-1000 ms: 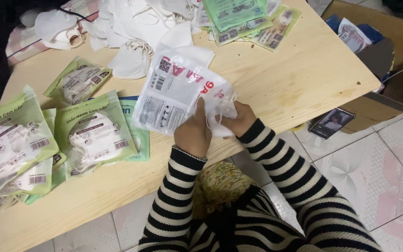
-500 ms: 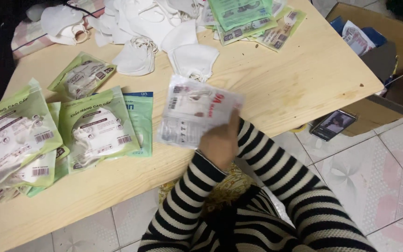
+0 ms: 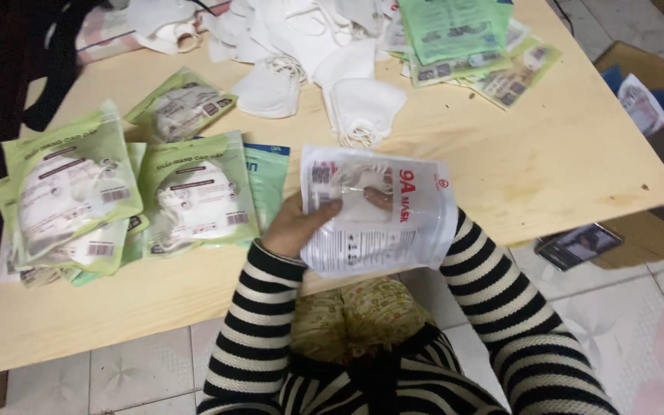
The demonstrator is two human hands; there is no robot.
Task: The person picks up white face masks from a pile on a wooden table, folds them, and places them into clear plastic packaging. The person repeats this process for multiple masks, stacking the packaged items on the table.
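I hold a clear and white plastic packet (image 3: 378,211) with a white face mask inside it, just above the near edge of the wooden table (image 3: 547,154). My left hand (image 3: 297,224) grips the packet's left side, thumb on top. My right hand (image 3: 380,197) is mostly hidden behind the packet; only fingers show through the clear plastic, gripping it. Both arms wear black-and-white striped sleeves. A loose white mask (image 3: 363,107) lies just beyond the packet.
Green packets with masks (image 3: 197,192) are stacked at the left. A heap of loose white masks (image 3: 286,38) lies at the far side, flat green packets (image 3: 455,31) at the far right. A cardboard box (image 3: 655,100) and a phone (image 3: 578,244) sit on the tiled floor at right.
The packet was turned and lowered from a tilted hold to lie flat in front of me. My left hand shifted to its left edge, and my right hand went behind it.
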